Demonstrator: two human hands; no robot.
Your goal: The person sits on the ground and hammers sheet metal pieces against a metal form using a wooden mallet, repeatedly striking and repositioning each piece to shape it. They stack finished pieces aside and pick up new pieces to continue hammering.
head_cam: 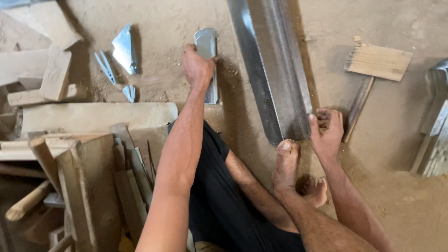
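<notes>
I am looking down at a sandy, sawdust-strewn floor (401, 177) where the person is sitting with bare legs stretched forward. My left hand (197, 65) is reaching out ahead and closing its fingers around a short folded piece of shiny grey sheet metal (207, 58), gripping it near its upper end while the piece is lying lengthwise on the floor. My right hand (326, 133) is resting at the near end of a long, bent strip of galvanised grey sheet metal (273, 70), with the fingers curling over the strip's right-hand corner and pressing on it. A bare foot (285, 161) is touching the same near end, just beside the right hand.

The long strip is running away from me towards the top of the view, between the two hands, and the short folded piece is lying just left of it, not touching it.

To the right, a wooden mallet with a flat pale head (375, 63) is lying on the floor near the right hand. Far left, small pointed offcuts of sheet metal (123, 51) are scattered beside rough wooden blocks (56, 74).
</notes>
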